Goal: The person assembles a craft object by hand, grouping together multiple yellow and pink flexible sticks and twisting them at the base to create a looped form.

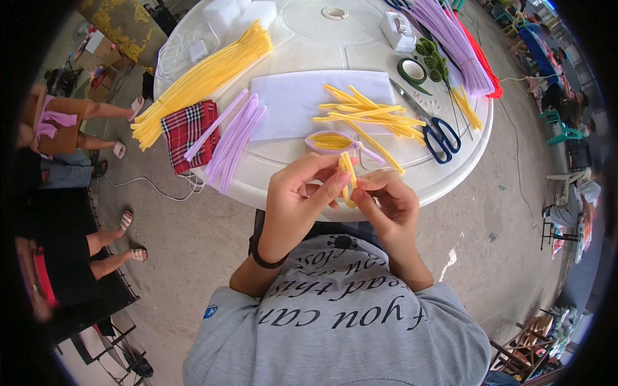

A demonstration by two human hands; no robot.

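Close to the table's near edge, I hold a yellow pipe cleaner (348, 166) bent into a narrow loop. My left hand (293, 196) pinches one side between thumb and fingers. The fingertips of my right hand (391, 202) are closed on its other side. Just beyond, a pointed oval of lilac pipe cleaner (311, 140) with yellow strands inside lies on the table, its tail twisted out to the right. Several short yellow pipe cleaners (367, 109) are scattered over a white sheet (277, 90).
Blue-handled scissors (440, 140) and green tape (412, 69) lie right. A long yellow bundle (206, 80), lilac pipe cleaners (235, 145) and a plaid cloth (187, 135) lie left. A tape dispenser (399, 32) and lilac bundle (454, 42) stand farther back on the white table (302, 32).
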